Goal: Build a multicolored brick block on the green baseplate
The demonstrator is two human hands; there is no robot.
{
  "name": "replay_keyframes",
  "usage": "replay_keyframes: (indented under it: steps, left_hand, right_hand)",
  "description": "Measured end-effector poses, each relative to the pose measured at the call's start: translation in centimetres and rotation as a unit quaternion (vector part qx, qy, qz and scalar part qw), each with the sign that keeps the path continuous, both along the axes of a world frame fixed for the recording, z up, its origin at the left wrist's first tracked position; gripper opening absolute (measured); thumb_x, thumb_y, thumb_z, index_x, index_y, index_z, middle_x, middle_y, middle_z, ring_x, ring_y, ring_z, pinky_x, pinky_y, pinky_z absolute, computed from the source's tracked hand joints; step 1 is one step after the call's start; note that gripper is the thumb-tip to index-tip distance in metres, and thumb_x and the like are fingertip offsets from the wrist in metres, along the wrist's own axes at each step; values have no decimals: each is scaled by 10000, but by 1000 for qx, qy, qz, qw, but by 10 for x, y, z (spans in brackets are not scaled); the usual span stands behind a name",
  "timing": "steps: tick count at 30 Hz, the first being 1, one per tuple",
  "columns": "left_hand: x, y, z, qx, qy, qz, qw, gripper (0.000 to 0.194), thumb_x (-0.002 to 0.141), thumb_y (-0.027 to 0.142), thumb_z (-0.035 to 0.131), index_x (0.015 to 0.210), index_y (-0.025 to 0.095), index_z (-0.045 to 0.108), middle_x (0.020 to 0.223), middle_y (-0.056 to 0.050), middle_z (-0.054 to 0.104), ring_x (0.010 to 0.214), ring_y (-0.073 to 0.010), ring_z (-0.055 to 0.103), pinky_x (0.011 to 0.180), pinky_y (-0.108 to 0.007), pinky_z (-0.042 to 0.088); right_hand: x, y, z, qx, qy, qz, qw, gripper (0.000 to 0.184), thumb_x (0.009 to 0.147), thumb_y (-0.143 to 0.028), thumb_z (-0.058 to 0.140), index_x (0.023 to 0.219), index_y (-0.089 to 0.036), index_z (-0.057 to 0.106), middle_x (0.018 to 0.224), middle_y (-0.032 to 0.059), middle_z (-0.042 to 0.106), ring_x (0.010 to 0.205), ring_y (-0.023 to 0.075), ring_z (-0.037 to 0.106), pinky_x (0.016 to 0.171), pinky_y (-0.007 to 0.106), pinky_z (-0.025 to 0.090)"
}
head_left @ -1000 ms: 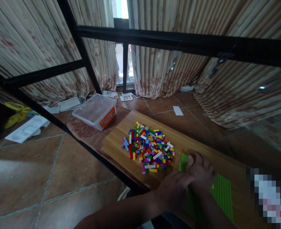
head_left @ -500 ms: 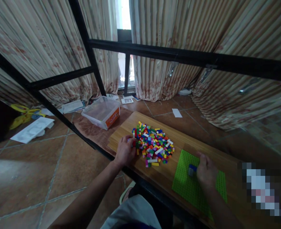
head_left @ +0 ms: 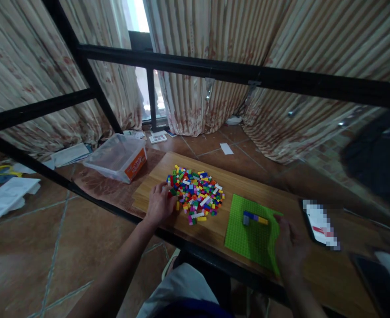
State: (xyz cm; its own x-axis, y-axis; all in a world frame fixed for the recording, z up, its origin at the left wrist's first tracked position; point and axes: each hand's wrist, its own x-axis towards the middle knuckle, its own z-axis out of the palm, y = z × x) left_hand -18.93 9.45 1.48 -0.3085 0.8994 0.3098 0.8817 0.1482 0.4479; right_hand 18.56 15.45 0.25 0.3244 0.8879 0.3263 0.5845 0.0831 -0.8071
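Observation:
A heap of small coloured bricks (head_left: 196,195) lies on a wooden board (head_left: 238,185). My left hand (head_left: 159,204) rests at the heap's left edge with its fingers curled over some bricks there. To the right lies a green baseplate (head_left: 248,236) with a short row of blue, purple and yellow bricks (head_left: 253,218) fixed on it. My right hand (head_left: 290,247) sits at the baseplate's right edge, motion-blurred, fingers against the plate's rim.
A clear plastic box with an orange label (head_left: 118,157) stands left of the board. A phone (head_left: 319,223) lies right of the baseplate. Black metal bars (head_left: 215,70) cross in front of curtains. Papers (head_left: 6,198) lie on the tiled floor.
My left hand left the baseplate and reached the left side of the brick heap. My right hand slid off the bricks on the plate to its right edge.

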Motion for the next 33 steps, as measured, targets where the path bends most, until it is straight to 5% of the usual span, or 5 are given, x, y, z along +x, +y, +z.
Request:
replay_keyframes:
  steps: [6,12,19,26,33]
  left_hand:
    - [23,-21,22,7,-218,-24,976,362,853,388,532,1135,163,567,1015,-80,640,943,-222,617,859,-394,511]
    - [113,-43,18,-159,-507,-168,831,303,808,354,571,1027,158,645,938,-58,686,857,-178,637,768,-296,514]
    - [163,-37,7,-272,-592,-196,733,299,770,408,585,827,128,672,686,-14,623,622,-113,545,627,-248,439]
    - [180,-12,-4,-270,-568,-238,740,437,851,521,467,709,132,605,608,0,555,567,-106,507,575,-240,407]
    - [183,7,-6,-183,-368,-250,877,244,886,301,466,979,159,642,888,-50,669,791,-162,613,730,-287,486]
  right_hand:
    - [-21,-55,8,-57,30,31,997,401,877,-475,485,988,-151,693,1025,128,698,995,261,634,900,419,481]
    - [-73,-108,17,-136,44,263,954,367,877,-392,545,1216,-274,624,1258,96,615,1076,241,625,703,336,583]
    - [-65,-115,14,-101,39,253,961,275,892,-322,542,1131,-272,669,1135,64,673,1052,209,640,891,360,543]
    - [-53,-97,10,-131,87,168,973,326,864,-372,545,1126,-215,660,1092,93,686,1012,227,650,884,393,522]
    - [-41,-50,4,-171,50,85,980,358,779,-404,600,1050,-173,643,858,76,720,803,240,680,761,403,514]
